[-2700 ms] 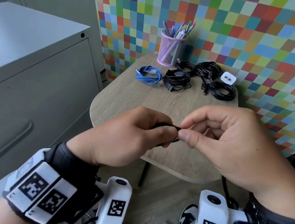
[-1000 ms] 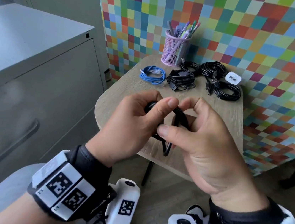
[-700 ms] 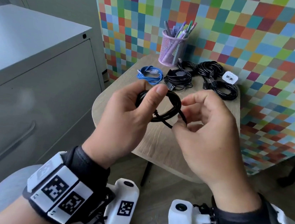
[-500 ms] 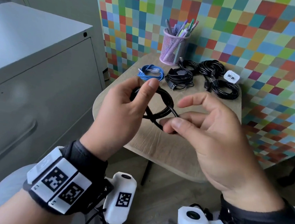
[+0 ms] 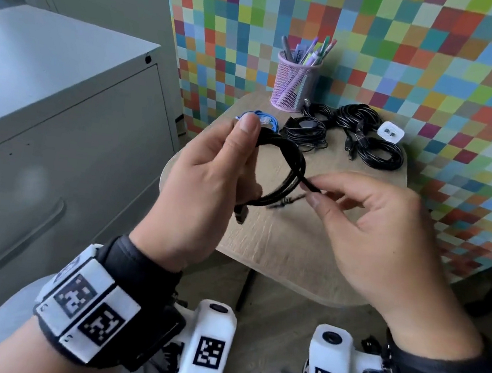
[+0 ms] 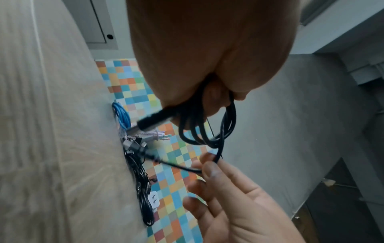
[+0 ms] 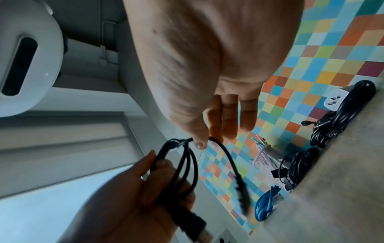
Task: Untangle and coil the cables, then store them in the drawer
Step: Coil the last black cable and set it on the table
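A black cable coil hangs in loops above the small wooden table. My left hand grips it, thumb on top, and its USB plug sticks out below the fist. My right hand pinches the cable's loose tail just right of the coil between thumb and forefinger. The left wrist view shows the coil, the plug and the right fingertips on the strand. In the right wrist view the pinch sits above the coil.
At the table's far edge lie a blue cable coil, black cable bundles, a white charger and a pink pen cup. A grey cabinet with shut drawer fronts stands left. A checkered wall is behind.
The hands have drawn apart. My left hand lifted the coil up and left; my right hand slid off the loops to the loose tail on the right.
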`<state>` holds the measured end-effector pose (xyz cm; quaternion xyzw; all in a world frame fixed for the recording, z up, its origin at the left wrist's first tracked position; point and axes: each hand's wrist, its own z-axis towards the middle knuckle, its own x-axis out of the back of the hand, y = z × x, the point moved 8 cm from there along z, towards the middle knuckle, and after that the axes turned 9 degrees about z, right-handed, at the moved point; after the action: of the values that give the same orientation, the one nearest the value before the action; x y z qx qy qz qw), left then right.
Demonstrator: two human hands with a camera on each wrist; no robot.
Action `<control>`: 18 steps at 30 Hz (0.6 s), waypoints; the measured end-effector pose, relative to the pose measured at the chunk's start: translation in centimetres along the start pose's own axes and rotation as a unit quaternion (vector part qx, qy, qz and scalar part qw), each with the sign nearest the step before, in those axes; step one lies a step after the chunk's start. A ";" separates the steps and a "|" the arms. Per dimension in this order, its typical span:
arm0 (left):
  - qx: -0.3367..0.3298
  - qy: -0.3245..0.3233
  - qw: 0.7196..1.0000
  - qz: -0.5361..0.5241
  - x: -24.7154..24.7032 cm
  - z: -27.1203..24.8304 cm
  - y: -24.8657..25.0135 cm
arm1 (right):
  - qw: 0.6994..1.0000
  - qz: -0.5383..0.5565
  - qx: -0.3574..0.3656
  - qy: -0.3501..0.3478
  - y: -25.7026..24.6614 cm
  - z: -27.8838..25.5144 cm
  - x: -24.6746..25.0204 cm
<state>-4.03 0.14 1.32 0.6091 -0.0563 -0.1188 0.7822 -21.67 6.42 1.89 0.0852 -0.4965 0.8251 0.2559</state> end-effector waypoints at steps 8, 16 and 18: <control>0.042 0.008 0.984 -0.170 -0.9 -0.1 -0.2 | 0.940 0.311 -0.120 0.073 1.1 -1.1 -2.5; 0.047 0.037 0.983 -0.173 -0.3 0.1 -0.3 | 0.872 0.452 -0.180 0.042 0.7 -1.6 -5.5; 0.044 0.031 0.985 -0.162 -0.5 0.0 -0.2 | 0.859 0.472 -0.188 0.062 1.0 -1.7 -5.6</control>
<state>-4.55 0.25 1.16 0.6474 0.0621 -0.2225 0.7263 -17.25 5.57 -1.93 -0.2607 -0.6062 0.7412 -0.1232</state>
